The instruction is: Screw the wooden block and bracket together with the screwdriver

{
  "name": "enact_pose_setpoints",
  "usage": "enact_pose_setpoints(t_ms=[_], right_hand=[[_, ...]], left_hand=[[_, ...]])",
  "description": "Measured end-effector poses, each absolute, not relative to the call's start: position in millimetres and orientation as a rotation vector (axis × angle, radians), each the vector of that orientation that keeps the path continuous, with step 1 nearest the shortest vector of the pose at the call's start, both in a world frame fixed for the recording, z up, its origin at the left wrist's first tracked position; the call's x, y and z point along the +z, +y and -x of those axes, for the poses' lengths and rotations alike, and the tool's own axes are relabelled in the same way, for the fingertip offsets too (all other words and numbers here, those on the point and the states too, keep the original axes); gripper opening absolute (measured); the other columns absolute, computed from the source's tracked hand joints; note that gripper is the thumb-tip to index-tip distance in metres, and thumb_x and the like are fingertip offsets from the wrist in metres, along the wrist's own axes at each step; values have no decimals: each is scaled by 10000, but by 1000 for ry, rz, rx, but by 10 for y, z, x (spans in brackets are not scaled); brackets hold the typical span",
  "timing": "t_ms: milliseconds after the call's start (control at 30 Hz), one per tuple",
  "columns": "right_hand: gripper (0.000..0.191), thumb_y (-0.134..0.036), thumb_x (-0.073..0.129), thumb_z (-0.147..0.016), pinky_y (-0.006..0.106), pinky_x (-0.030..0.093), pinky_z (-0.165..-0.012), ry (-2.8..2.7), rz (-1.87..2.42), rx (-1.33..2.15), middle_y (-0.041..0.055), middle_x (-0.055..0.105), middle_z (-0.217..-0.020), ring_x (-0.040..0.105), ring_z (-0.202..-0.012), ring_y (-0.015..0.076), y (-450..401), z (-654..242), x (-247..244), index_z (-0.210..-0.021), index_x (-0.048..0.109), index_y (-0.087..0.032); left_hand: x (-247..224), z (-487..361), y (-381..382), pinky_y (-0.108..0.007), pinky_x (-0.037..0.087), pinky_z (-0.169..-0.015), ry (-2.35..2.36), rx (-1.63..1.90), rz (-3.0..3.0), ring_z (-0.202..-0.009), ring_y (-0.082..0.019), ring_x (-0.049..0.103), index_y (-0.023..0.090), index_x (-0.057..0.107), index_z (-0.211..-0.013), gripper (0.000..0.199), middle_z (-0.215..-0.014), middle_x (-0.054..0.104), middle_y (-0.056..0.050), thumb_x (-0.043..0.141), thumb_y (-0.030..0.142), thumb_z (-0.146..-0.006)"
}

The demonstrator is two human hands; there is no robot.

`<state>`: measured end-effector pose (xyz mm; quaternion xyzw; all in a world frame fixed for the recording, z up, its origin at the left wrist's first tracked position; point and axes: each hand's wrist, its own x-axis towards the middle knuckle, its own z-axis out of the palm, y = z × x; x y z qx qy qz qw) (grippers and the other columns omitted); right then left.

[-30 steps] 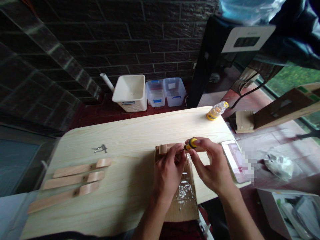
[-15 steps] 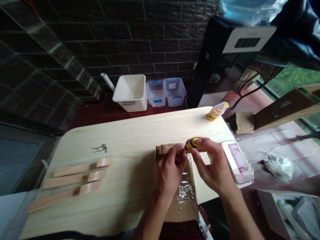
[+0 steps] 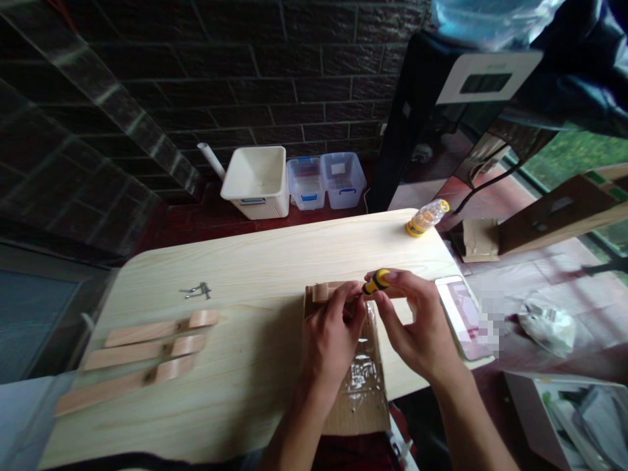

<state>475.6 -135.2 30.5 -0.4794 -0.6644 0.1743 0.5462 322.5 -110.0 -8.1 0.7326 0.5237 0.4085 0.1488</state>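
Observation:
My right hand (image 3: 415, 314) grips a short yellow-and-black screwdriver (image 3: 377, 282) by its handle, tip toward my left fingers. My left hand (image 3: 333, 333) is closed on a wooden strip (image 3: 321, 292) that lies across the far end of a tape-covered cardboard box (image 3: 360, 412). The screwdriver's tip and whatever it meets are hidden by the left fingertips. Toward the table's left side lie three similar wooden pieces, among them a strip with a curled end (image 3: 125, 389). Behind them is a small heap of metal screws (image 3: 199, 290), too small to make out singly.
A clear bottle with yellow ends (image 3: 426, 219) is at the table's (image 3: 255, 261) far right corner. A phone (image 3: 461, 317) lies by the right edge. On the floor beyond stand a cream bin (image 3: 258, 183) and two clear plastic boxes, one being the right-hand box (image 3: 343, 180).

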Motion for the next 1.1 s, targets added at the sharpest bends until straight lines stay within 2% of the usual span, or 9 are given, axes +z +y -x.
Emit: enact_pose_setpoints(t_ms=[100, 400, 800, 1100], right_hand=[[507, -64, 640, -1015, 421, 704, -933, -1567, 1150, 436, 105, 725, -1325, 764, -1189, 237, -1360, -4755, 299, -1444, 519, -307], [516, -37, 613, -1023, 415, 657, -1020, -1590, 1156, 443, 90, 725, -1329, 753, -1225, 215, -1367, -4756, 271, -1451, 508, -305], [542, -41, 610, -1024, 405, 673, -991, -1586, 1145, 446, 92, 709, -1355, 757, -1228, 219, -1363, -4763, 247, -1479, 492, -310], [534, -30, 630, -1011, 374, 683, -969, -1623, 1136, 373, 71, 733, -1278, 753, -1178, 198, -1334, -4747, 314, -1453, 516, -306]], left_hand=[[-96, -3221, -1103, -265, 614, -623, 1506, 1182, -2113, -552, -163, 731, 258, 748, -1207, 235, -839, 842, -3, 765, 251, -973], [-109, -3211, -1105, -277, 622, -635, 1515, 1180, -2144, -585, -177, 744, 262, 746, -1203, 242, -838, 840, -6, 772, 238, -963], [-134, -3211, -1104, -271, 621, -627, 1488, 1217, -2152, -582, -165, 741, 262, 731, -1224, 271, -911, 857, -5, 778, 223, -959], [-101, -3228, -1098, -255, 595, -599, 1514, 1227, -2158, -568, -163, 740, 251, 749, -1190, 221, -844, 846, 0, 763, 237, -970]])
